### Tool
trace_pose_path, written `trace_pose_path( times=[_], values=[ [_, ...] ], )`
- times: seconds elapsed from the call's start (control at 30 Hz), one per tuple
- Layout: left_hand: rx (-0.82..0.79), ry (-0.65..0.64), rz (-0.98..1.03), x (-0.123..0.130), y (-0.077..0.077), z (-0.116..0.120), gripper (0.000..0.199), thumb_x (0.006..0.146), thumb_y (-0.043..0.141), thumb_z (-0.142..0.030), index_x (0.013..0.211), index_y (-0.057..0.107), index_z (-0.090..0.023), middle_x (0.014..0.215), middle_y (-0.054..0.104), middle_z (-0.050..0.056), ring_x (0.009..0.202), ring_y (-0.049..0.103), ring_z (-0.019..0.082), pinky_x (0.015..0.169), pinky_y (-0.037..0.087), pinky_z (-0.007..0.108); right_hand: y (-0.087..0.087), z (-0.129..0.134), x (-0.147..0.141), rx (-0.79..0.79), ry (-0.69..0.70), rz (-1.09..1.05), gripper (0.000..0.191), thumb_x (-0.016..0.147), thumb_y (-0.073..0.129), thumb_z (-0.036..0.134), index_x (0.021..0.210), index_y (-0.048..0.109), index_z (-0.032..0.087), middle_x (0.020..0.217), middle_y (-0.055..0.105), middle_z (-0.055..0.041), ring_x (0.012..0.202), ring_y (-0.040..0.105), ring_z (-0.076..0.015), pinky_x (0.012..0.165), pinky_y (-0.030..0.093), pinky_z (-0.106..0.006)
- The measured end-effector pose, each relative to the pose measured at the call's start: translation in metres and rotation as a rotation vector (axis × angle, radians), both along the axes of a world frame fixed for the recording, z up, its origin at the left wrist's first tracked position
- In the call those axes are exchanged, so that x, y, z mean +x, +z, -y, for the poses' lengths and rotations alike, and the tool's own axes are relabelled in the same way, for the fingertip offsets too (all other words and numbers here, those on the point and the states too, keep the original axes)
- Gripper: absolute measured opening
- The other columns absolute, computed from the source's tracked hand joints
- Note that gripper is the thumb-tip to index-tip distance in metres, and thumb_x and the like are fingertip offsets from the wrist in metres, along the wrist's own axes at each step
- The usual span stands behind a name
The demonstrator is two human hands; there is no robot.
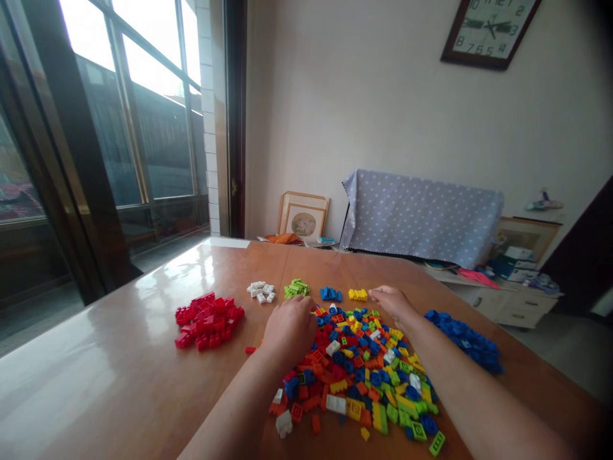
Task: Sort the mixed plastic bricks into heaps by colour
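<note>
My left hand (291,322) hangs over the back left edge of a mixed heap of toy building bricks (357,364). Its fingers are curled downward; the fingertips and anything in them are hidden. Behind the heap, my right hand (390,302) has thumb and fingers pressed together beside a small row of yellow bricks (357,294). Whatever it may pinch is too small to tell. Left of that row lie a row of blue bricks (331,294), a cluster of light green bricks (297,288) and some white bricks (261,291).
A pile of red bricks (209,321) sits on the left of the brown table (119,370), a dark blue brick pile (463,340) on the right. A stray red brick (249,350) lies left of the heap. Beyond the table stands something draped in dotted cloth (421,214).
</note>
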State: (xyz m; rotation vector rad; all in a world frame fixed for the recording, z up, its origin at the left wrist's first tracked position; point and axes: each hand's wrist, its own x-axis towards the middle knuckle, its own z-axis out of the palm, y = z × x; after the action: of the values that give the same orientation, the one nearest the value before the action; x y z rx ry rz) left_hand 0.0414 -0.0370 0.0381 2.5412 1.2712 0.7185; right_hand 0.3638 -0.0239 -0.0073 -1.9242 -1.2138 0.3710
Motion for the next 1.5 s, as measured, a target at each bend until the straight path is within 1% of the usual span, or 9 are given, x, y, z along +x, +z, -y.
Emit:
trace_pose_path(
  times=[0.17,0.3,0.5,0.6,0.73,0.83,1.07,1.33,1.5],
  values=[
    [-0.034,0.011,-0.090,0.000,0.001,0.002,0.017,0.087,0.051,-0.019,0.094,0.065,-0.023,0.102,0.070,0.009,0.094,0.065,0.025,0.075,0.043,0.031,0.012,0.026,-0.023,-0.024,0.199,-0.053,0.029,0.080,0.059,0.044,0.080,0.069,0.017,0.072,0.068,-0.0022,0.068,0.060,-0.0163,0.064,0.046,-0.025],
    [-0.051,-0.014,-0.114,0.001,0.000,0.003,0.022,0.083,0.051,-0.014,0.096,0.067,-0.022,0.103,0.070,0.010,0.095,0.065,0.027,0.076,0.045,0.032,0.014,0.040,-0.033,-0.057,0.300,-0.020,0.024,0.079,0.062,0.035,0.089,0.074,0.016,0.079,0.072,-0.0021,0.072,0.061,-0.0169,0.068,0.046,-0.026],
    [-0.090,-0.195,-0.089,0.005,-0.011,0.004,0.030,0.078,0.057,-0.012,0.100,0.071,-0.026,0.106,0.070,0.009,0.101,0.063,0.027,0.086,0.047,0.034,0.009,0.046,-0.055,-0.123,0.449,0.372,0.030,0.083,0.059,0.028,0.107,0.078,0.025,0.101,0.073,-0.0049,0.093,0.064,-0.0208,0.082,0.044,-0.029],
    [-0.123,-0.287,-0.021,0.005,-0.016,0.006,0.033,0.078,0.059,-0.013,0.104,0.073,-0.029,0.109,0.072,0.007,0.105,0.062,0.026,0.094,0.047,0.035,0.010,0.049,-0.068,-0.179,0.491,0.532,0.030,0.088,0.057,0.031,0.110,0.077,0.031,0.100,0.069,-0.0044,0.094,0.062,-0.0208,0.082,0.041,-0.028],
    [-0.153,-0.300,-0.058,0.004,-0.016,0.007,0.028,0.077,0.057,-0.012,0.091,0.074,-0.029,0.102,0.074,0.006,0.100,0.064,0.027,0.092,0.047,0.035,0.014,0.053,-0.071,-0.207,0.505,0.584,0.020,0.088,0.057,0.031,0.087,0.077,0.026,0.090,0.064,-0.0030,0.084,0.060,-0.0183,0.075,0.037,-0.027],
    [-0.145,-0.275,-0.122,0.004,-0.014,0.008,0.026,0.077,0.054,-0.010,0.085,0.073,-0.026,0.100,0.073,0.008,0.097,0.066,0.027,0.087,0.048,0.035,0.014,0.051,-0.066,-0.207,0.503,0.568,0.025,0.088,0.057,0.031,0.069,0.069,0.020,0.080,0.061,-0.0016,0.076,0.057,-0.0157,0.070,0.035,-0.025],
    [-0.136,-0.248,-0.156,0.003,-0.014,0.008,0.021,0.078,0.054,-0.013,0.084,0.071,-0.025,0.099,0.072,0.009,0.095,0.066,0.028,0.083,0.049,0.035,0.009,0.039,-0.071,-0.187,0.440,0.583,0.016,0.086,0.057,0.025,0.090,0.073,0.023,0.095,0.067,-0.0035,0.087,0.058,-0.0174,0.074,0.035,-0.025],
    [-0.104,-0.248,-0.201,0.001,-0.015,0.007,0.018,0.080,0.053,-0.017,0.086,0.069,-0.023,0.101,0.070,0.010,0.095,0.066,0.029,0.083,0.050,0.037,0.013,0.032,-0.070,-0.270,0.454,0.622,0.017,0.085,0.057,0.027,0.078,0.071,0.021,0.089,0.069,-0.0029,0.081,0.060,-0.0158,0.067,0.033,-0.025],
    [-0.113,-0.249,-0.250,0.001,-0.015,0.006,0.018,0.081,0.051,-0.020,0.088,0.068,-0.022,0.103,0.070,0.010,0.097,0.066,0.028,0.083,0.051,0.035,0.014,0.027,-0.066,-0.294,0.452,0.595,0.014,0.082,0.060,0.026,0.081,0.073,0.021,0.083,0.072,-0.0013,0.075,0.060,-0.0153,0.062,0.032,-0.024]
  ],
)
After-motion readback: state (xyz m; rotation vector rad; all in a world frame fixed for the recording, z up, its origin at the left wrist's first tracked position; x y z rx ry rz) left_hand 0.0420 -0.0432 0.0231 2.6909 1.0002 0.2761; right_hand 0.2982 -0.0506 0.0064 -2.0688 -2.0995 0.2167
